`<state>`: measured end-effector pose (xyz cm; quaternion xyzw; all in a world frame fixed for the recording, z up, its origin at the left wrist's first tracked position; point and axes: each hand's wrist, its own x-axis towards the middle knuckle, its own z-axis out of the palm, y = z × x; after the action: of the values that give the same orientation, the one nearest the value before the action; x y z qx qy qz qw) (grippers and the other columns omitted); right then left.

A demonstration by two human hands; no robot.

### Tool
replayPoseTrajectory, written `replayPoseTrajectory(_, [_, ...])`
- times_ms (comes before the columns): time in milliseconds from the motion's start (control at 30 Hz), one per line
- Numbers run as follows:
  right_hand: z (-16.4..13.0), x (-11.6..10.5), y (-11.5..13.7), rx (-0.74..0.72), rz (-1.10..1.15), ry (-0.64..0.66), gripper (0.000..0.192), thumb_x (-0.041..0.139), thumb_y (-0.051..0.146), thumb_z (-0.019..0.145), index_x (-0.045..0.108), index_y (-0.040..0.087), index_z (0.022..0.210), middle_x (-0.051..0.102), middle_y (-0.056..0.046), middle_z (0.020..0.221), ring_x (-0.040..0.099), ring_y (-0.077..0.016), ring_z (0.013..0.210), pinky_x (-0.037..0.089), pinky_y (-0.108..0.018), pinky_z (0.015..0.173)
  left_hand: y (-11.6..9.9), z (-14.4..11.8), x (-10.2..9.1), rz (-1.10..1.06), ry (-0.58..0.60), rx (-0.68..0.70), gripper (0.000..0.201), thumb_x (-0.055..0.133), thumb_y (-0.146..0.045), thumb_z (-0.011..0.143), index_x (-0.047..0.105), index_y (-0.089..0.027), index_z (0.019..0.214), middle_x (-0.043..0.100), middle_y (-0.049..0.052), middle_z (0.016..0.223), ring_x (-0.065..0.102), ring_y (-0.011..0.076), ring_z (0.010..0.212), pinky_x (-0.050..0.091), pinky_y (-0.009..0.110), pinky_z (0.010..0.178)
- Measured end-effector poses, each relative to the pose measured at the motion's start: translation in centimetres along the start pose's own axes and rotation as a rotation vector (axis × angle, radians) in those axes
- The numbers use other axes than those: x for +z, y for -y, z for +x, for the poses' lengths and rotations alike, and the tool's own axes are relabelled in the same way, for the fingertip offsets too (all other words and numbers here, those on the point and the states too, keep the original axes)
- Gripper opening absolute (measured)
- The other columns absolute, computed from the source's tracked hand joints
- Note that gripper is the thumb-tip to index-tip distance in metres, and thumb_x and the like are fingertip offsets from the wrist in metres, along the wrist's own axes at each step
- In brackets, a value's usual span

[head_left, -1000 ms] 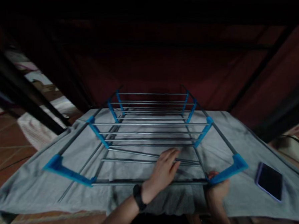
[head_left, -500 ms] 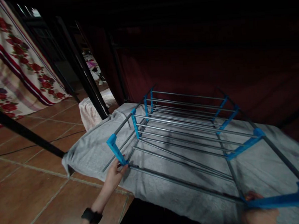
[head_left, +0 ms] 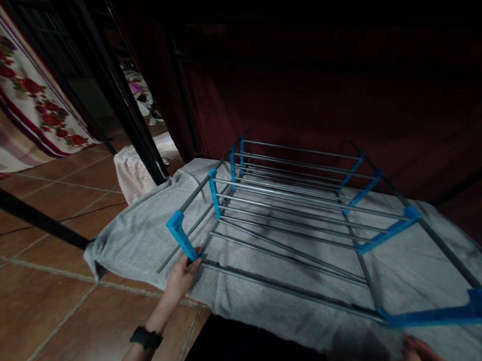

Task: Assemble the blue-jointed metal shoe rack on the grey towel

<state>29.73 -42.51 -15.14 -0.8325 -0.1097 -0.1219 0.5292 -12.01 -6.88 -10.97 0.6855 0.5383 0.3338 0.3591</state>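
A folding drying rack (head_left: 291,221) of grey metal rods and blue plastic brackets lies on a grey cloth (head_left: 139,239) spread over the floor. My left hand (head_left: 180,278), with a black watch on the wrist, grips the rack's near left corner just below a blue bracket (head_left: 178,235). My right hand (head_left: 419,351) shows only partly at the bottom edge, below the rack's near right blue bracket (head_left: 445,312); its grip is hidden in the dark.
Brown floor tiles (head_left: 49,298) spread to the left. Black metal bars (head_left: 115,95) rise behind the cloth, with a folded striped towel (head_left: 137,170) at their foot. A floral fabric (head_left: 14,90) hangs far left. Dark red cloth (head_left: 321,90) closes the back.
My left hand went from the middle rods to the rack's near left corner and took hold there. The view swung left, the phone left the picture, and my right hand dropped to the bottom edge.
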Motion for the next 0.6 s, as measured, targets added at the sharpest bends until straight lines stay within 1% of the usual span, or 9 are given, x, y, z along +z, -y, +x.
replayPoseTrajectory(33, [-0.7,0.2,0.5,-0.068,0.008,0.016,0.039,0.049,0.058,0.083,0.066,0.026,0.099,0.061,-0.012,0.087,0.062,-0.0387,0.083,0.051,-0.059,0.074,-0.1,0.0,0.0,-0.003,0.004,-0.002,0.058,0.058,-0.066,0.073,0.065,-0.018,0.105,0.073,0.013,0.113,0.067,0.0317,0.108,0.05,0.047,0.1])
replayPoseTrajectory(67, [-1.3,0.6,1.4,-0.175,0.016,0.099,0.035,0.052,0.055,0.084,0.065,0.025,0.095,0.063,-0.011,0.091,0.062,-0.0366,0.086,0.051,-0.057,0.08,-0.1,0.0,0.0,-0.007,0.01,-0.009,0.06,0.059,-0.068,0.072,0.065,-0.018,0.105,0.073,0.013,0.113,0.067,0.0319,0.108,0.05,0.047,0.099])
replayPoseTrajectory(100, [-1.6,1.3,2.5,-0.299,0.031,0.247,0.032,0.051,0.052,0.087,0.065,0.024,0.094,0.064,-0.011,0.095,0.062,-0.0349,0.091,0.05,-0.055,0.085,-0.2,0.1,0.0,-0.011,0.013,-0.019,0.062,0.059,-0.07,0.07,0.065,-0.019,0.104,0.073,0.013,0.112,0.067,0.0321,0.107,0.051,0.047,0.098])
replayPoseTrajectory(133, [-1.8,2.4,3.7,-0.391,0.04,0.404,0.032,0.047,0.047,0.091,0.065,0.023,0.1,0.064,-0.011,0.101,0.061,-0.0331,0.098,0.048,-0.053,0.091,-0.2,0.2,0.0,-0.012,0.014,-0.028,0.064,0.059,-0.071,0.069,0.065,-0.019,0.105,0.074,0.013,0.111,0.067,0.0322,0.106,0.051,0.047,0.097])
replayPoseTrajectory(233, [-1.7,6.7,7.7,-0.564,0.028,0.616,0.031,0.039,0.03,0.098,0.062,0.021,0.117,0.061,-0.011,0.119,0.056,-0.0279,0.113,0.045,-0.047,0.1,0.1,0.6,-0.1,0.012,0.007,-0.05,0.069,0.06,-0.074,0.067,0.065,-0.018,0.106,0.075,0.012,0.105,0.068,0.033,0.102,0.052,0.047,0.096])
replayPoseTrajectory(333, [-1.9,11.1,10.4,-0.716,-0.155,0.749,0.036,0.04,0.017,0.097,0.057,0.019,0.128,0.06,-0.011,0.123,0.055,-0.0274,0.115,0.044,-0.045,0.1,0.5,1.0,-0.1,0.048,-0.004,-0.045,0.066,0.06,-0.072,0.065,0.066,-0.019,0.104,0.076,0.011,0.1,0.069,0.0347,0.101,0.052,0.048,0.095])
replayPoseTrajectory(400, [-2.2,13.0,11.3,-0.774,-0.321,0.816,0.037,0.047,0.012,0.094,0.058,0.019,0.128,0.061,-0.01,0.122,0.055,-0.0284,0.114,0.043,-0.045,0.099,0.7,1.2,-0.1,0.066,-0.022,-0.045,0.06,0.061,-0.068,0.065,0.067,-0.021,0.101,0.077,0.01,0.095,0.07,0.0356,0.098,0.055,0.048,0.09])
replayPoseTrajectory(500, [-2.2,14.5,12.0,-0.819,-0.48,0.882,0.03,0.051,0.008,0.093,0.064,0.019,0.118,0.062,-0.009,0.114,0.055,-0.0274,0.11,0.044,-0.041,0.099,0.5,1.4,-0.1,0.08,-0.051,-0.079,0.051,0.062,-0.063,0.062,0.067,-0.024,0.095,0.077,0.006,0.086,0.071,0.0367,0.092,0.058,0.05,0.082])
replayPoseTrajectory(600, [-1.5,14.7,12.8,-0.862,-0.523,0.903,0.029,0.048,0.003,0.094,0.065,0.018,0.112,0.061,-0.009,0.11,0.056,-0.0245,0.106,0.045,-0.035,0.096,-0.4,1.5,-0.1,0.062,-0.049,-0.134,0.048,0.062,-0.06,0.058,0.066,-0.026,0.092,0.077,0.003,0.083,0.071,0.0377,0.093,0.058,0.056,0.086])
